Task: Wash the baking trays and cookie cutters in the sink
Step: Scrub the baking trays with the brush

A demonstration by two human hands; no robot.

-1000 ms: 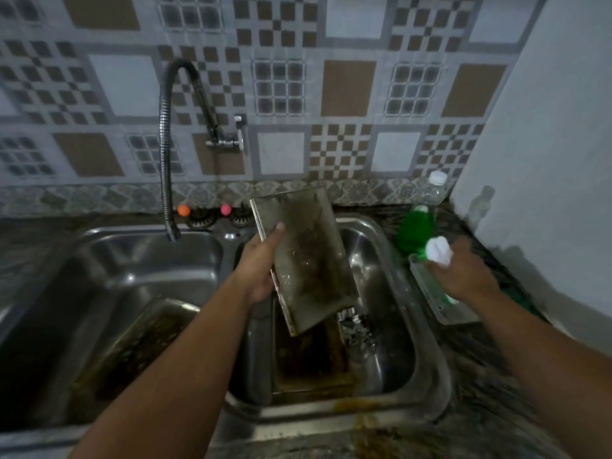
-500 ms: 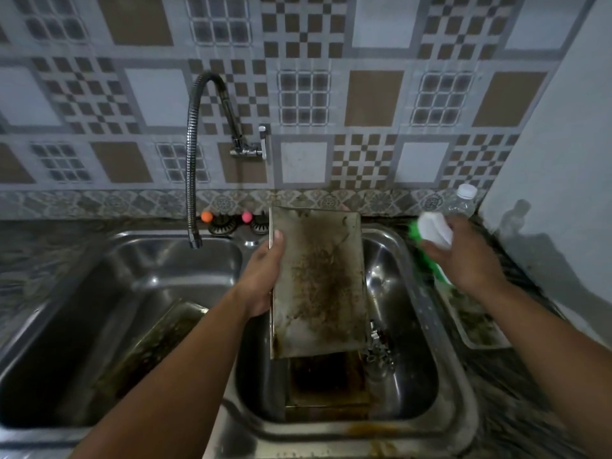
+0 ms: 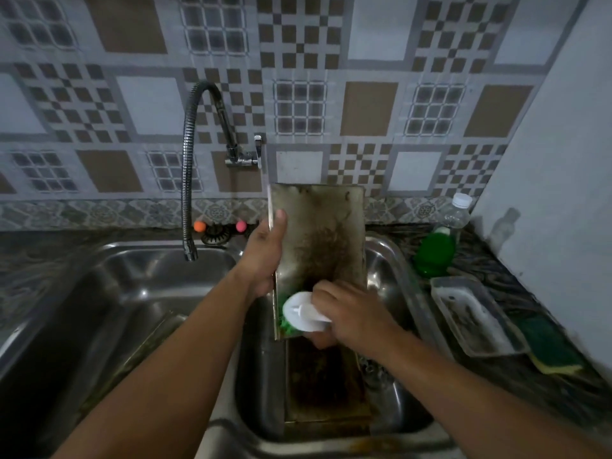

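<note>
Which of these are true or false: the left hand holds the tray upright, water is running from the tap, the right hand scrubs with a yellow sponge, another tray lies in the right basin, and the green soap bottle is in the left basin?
1. The left hand holds the stained rectangular metal baking tray upright. True.
2. Water runs from the flexible metal tap. False: no stream shows.
3. The right hand scrubs with a yellow sponge. False: it grips a white-handled brush with green bristles.
4. A second dirty tray lies in the right basin. True.
5. The clear bottle of green liquid stands in the left basin. False: on the counter, right.
</note>
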